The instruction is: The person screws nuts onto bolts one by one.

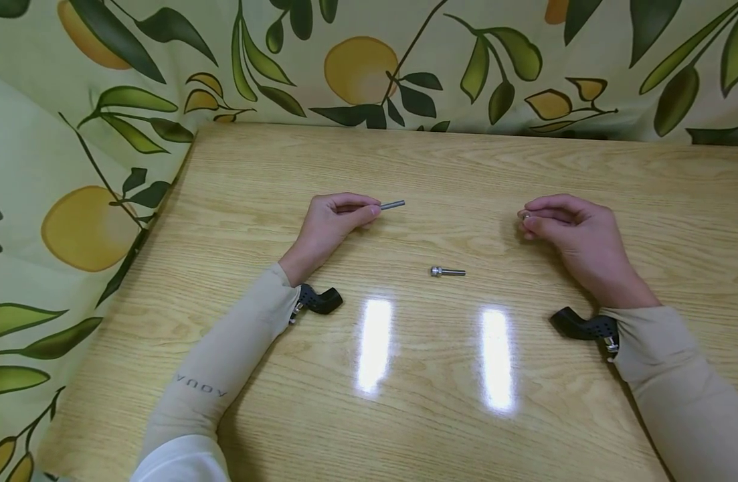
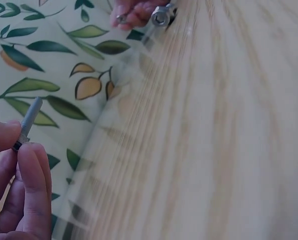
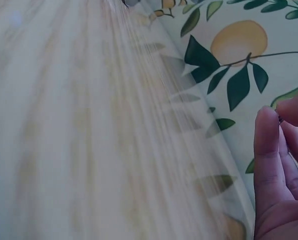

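Observation:
My left hand (image 1: 332, 224) pinches a grey metal bolt (image 1: 394, 204) between thumb and fingertips, its threaded shank (image 2: 32, 117) sticking out. Those fingers hide the bolt's other end. To the right, my right hand (image 1: 579, 234) holds a small metal nut (image 1: 526, 215) at its fingertips. That nut (image 2: 121, 19) also shows in the left wrist view; in the right wrist view the fingers (image 3: 267, 150) cover nearly all of it. Between the hands, a second bolt (image 1: 449, 272) with a nut on its head end lies flat on the table, touched by neither hand.
The wood-grain table (image 1: 405, 435) reflects two bright light patches. A cloth (image 1: 284, 40) printed with leaves and oranges hangs along the back and left edges. Each wrist carries a black camera mount (image 1: 320, 300).

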`<state>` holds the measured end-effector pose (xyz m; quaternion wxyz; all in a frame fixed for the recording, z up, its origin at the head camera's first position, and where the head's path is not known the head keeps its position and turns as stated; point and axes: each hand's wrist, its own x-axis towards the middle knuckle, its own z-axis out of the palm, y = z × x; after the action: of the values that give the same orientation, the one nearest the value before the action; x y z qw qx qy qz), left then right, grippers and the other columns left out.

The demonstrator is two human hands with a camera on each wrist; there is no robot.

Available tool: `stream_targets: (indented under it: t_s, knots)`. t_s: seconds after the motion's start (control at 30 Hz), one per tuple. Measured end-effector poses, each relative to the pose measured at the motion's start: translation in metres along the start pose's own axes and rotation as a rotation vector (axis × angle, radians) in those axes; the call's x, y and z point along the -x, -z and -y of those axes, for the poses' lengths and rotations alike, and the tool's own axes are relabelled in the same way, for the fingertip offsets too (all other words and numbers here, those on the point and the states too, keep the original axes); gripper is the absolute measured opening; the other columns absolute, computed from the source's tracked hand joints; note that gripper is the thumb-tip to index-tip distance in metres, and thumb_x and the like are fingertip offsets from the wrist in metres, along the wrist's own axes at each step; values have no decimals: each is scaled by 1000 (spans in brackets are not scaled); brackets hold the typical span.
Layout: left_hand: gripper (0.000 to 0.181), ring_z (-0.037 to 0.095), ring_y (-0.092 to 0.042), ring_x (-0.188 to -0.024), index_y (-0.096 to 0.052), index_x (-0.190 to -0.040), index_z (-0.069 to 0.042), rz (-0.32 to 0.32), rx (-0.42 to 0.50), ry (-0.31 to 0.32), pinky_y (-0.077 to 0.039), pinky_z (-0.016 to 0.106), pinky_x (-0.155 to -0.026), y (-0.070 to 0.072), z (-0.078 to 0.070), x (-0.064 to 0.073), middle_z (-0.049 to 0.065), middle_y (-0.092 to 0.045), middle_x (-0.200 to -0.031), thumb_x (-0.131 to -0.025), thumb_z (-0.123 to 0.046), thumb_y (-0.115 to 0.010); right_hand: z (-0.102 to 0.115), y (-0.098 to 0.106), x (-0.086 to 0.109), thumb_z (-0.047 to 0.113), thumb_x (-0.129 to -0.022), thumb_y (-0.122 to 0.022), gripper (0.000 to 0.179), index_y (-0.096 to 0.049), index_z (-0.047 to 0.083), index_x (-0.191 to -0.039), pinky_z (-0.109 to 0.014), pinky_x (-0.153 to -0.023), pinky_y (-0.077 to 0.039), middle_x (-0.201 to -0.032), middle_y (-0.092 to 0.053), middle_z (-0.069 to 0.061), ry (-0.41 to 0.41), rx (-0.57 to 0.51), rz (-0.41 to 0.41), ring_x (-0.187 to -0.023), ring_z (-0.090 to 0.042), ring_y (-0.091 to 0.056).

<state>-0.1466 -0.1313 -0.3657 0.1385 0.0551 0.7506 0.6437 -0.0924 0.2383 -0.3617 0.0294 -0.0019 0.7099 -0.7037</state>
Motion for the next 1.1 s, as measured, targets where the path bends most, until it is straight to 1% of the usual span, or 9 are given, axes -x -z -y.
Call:
stream_targets:
  t_s: [0.07,0.2,0.27,0.43,0.63,0.77,0.87,1.03,1.1]
  knots:
    - [26,17,-70,-91,-75,-105,-13,14,-1,4,-61,26,-81,-4,-1,-1,2,-75,-101,-86,-30,-75,0,-3,-1,6,-86,-72,33,-61,-10,-113,-21,-71,-62,-96,-75,-6,2,-33,12,-82,-12,-74]
    - [24,18,-70,-93,-74,-107,-10,41,8,11,-62,28,-84,-12,-1,-2,2,-74,-102,-88,-24,-74,0,-9,-1,9,-87,-72,28,-64,-6,-109,-19,-72,-61,-96,-75,-5,-4,28,21,-82,-11,-74]
    - [23,18,-71,-92,-74,-107,-9,51,8,18,-62,29,-85,-15,-2,-1,3,-74,-102,-88,-23,-74,-1,-13,-1,10,-87,-72,28,-64,-6,-108,-19,-72,-61,-96,-74,-6,-13,36,29,-82,-12,-74]
    - [23,14,-72,-90,-75,-104,-14,60,-19,36,-62,27,-82,-19,-2,1,2,-75,-101,-85,-28,-76,-4,-19,-1,11,-86,-73,30,-64,-7,-108,-19,-73,-62,-97,-74,-5,-26,45,53,-82,-12,-74]
    - [26,18,-73,-92,-75,-105,-13,113,19,12,-62,28,-83,-25,-5,1,5,-76,-101,-85,-30,-76,-3,-21,-4,10,-86,-73,30,-64,-9,-108,-22,-74,-62,-98,-74,-8,-5,13,61,-83,-14,-74]
    - [25,19,-73,-92,-74,-105,-13,135,25,-1,-62,27,-81,-30,-5,-1,7,-76,-102,-85,-28,-76,-2,-25,-6,14,-87,-74,32,-65,-5,-110,-19,-74,-61,-99,-74,-5,-17,100,65,-84,-11,-73]
    - [24,19,-73,-92,-74,-105,-13,153,30,-6,-62,28,-81,-34,-5,-2,8,-76,-103,-86,-28,-76,-1,-30,-7,18,-87,-74,32,-66,-3,-110,-17,-73,-61,-98,-75,-4,-21,168,65,-83,-10,-73]
    - [25,19,-73,-91,-75,-104,-11,173,49,-10,-62,29,-82,-42,-5,-4,11,-76,-102,-85,-26,-76,-1,-40,-10,20,-88,-73,30,-67,0,-110,-18,-73,-61,-98,-75,-3,-17,223,64,-82,-10,-74]
    - [24,19,-73,-89,-75,-104,-11,184,48,-19,-62,30,-81,-45,-5,-5,12,-76,-101,-85,-26,-76,0,-43,-12,20,-87,-73,30,-68,0,-109,-19,-74,-61,-99,-75,-3,-27,199,64,-83,-11,-74]
